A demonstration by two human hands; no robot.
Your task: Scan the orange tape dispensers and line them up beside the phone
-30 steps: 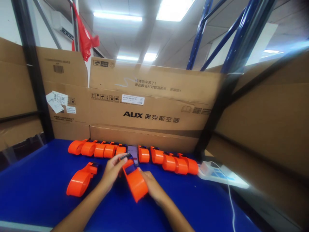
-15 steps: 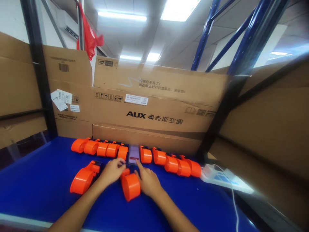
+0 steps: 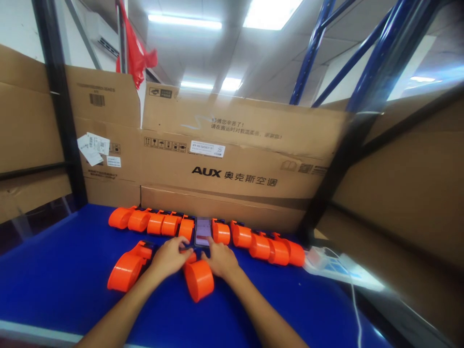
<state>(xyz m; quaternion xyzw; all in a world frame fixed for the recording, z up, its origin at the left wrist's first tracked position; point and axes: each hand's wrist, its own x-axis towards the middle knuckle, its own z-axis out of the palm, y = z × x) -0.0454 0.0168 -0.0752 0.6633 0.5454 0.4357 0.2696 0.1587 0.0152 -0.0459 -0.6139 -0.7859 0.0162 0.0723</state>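
An orange handheld device (image 3: pixel 198 279) stands on end on the blue table (image 3: pixel 65 270) between my hands. My left hand (image 3: pixel 169 257) curls over its far left side, fingers bent onto it. My right hand (image 3: pixel 220 258) rests against its right side, with a finger stretched forward to the lit screen of a device (image 3: pixel 203 232) lying in the back row. A second orange device (image 3: pixel 127 268) lies just left of my left hand.
A row of several orange devices (image 3: pixel 253 244) lines the back of the table against large cardboard boxes (image 3: pixel 232 169). A white power strip (image 3: pixel 340 268) with a cable lies at the right. Black and blue rack posts stand at both sides.
The orange device has gone from tilted in both hands to standing on end on the table. My right hand has reached forward to the lit screen in the row.
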